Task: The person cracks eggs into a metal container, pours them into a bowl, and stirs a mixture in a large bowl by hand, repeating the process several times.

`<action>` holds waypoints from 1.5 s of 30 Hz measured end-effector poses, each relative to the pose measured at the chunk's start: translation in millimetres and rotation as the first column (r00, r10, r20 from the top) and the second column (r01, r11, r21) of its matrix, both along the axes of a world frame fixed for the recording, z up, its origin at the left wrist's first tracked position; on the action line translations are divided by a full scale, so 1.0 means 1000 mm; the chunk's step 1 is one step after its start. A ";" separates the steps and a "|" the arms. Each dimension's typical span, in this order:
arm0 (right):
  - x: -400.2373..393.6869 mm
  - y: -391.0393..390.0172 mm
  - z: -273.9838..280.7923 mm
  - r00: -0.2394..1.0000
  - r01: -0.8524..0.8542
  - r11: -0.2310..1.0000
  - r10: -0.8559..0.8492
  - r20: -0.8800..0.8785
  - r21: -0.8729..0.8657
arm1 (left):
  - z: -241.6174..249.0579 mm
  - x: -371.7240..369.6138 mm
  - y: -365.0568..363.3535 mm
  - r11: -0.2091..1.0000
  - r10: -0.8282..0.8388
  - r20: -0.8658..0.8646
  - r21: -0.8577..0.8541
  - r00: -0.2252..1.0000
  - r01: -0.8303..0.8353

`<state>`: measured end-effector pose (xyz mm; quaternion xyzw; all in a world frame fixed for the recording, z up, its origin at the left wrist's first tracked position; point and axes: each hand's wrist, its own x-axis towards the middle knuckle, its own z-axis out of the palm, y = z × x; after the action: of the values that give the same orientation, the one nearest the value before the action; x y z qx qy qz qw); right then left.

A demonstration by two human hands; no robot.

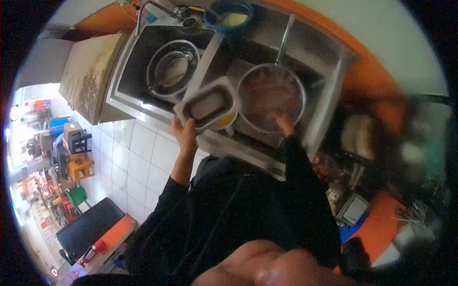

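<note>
My left hand (186,136) grips the near edge of a rectangular metal food pan (210,104), thumb over the rim. The pan is tilted over the divider between two sink basins, its inside turned towards me. My right hand (285,125) reaches over the near rim of a large round metal bowl (301,90) in the right basin. Reddish-brown contents (267,95) fill this bowl, and the right fingertips are blurred among them. Partly hidden under the food pan is a small container with something yellow (224,122).
In the left basin (138,62) sit nested round metal bowls (164,50). A faucet (139,21) arches over that basin. Behind the divider stands a blue basin (210,21) with pale yellow contents. A metal spout (285,38) hangs over the large bowl. White tiles (138,152) cover the floor at left.
</note>
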<state>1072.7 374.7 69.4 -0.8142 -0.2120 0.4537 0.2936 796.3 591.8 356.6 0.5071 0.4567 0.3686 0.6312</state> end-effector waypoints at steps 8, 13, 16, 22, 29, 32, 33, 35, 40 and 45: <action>-0.006 -0.033 0.145 0.584 0.680 0.724 -0.435 -0.685 0.120 | -0.018 0.009 -0.004 0.977 -0.125 0.246 -0.140 0.961 0.163; -0.037 -0.039 0.250 0.725 0.637 0.663 -0.341 -0.599 0.393 | -0.009 0.020 -0.021 0.964 -0.229 0.143 -0.103 0.963 0.245; -0.050 -0.033 0.298 0.927 0.179 0.771 -0.340 0.157 0.611 | -0.012 0.026 -0.033 0.953 -0.277 0.130 -0.087 0.952 0.289; -0.080 -0.012 0.353 0.665 -0.124 0.853 -0.308 0.680 0.507 | -0.006 0.038 -0.047 0.917 -0.352 0.164 -0.136 0.921 0.375; -0.085 0.000 0.387 0.726 -0.240 0.837 -0.181 0.663 0.491 | -0.011 0.036 -0.044 0.926 -0.336 0.247 -0.087 0.909 0.366; -0.089 0.010 0.398 0.764 -0.304 0.821 -0.093 0.639 0.483 | -0.011 0.041 -0.048 0.925 -0.373 0.227 0.017 0.900 0.380; -0.090 0.013 0.400 0.772 -0.350 0.812 -0.034 0.635 0.468 | -0.012 0.043 -0.050 0.917 -0.397 0.187 0.040 0.898 0.397; -0.092 0.018 0.402 0.774 -0.364 0.831 0.018 0.633 0.421 | -0.008 0.044 -0.055 0.914 -0.406 0.147 0.056 0.902 0.402; -0.090 0.023 0.395 0.721 -0.399 0.872 0.108 0.685 0.283 | -0.011 0.045 -0.066 0.906 -0.422 0.149 0.055 0.894 0.419; -0.084 0.018 0.396 0.679 -0.409 0.880 0.115 0.725 0.243 | -0.020 0.044 -0.071 0.898 -0.439 0.115 0.059 0.891 0.435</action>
<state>988.2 393.2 465.7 -0.8089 -0.5079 0.1033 0.2776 839.8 521.0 336.7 0.5826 0.2845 0.2555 0.7172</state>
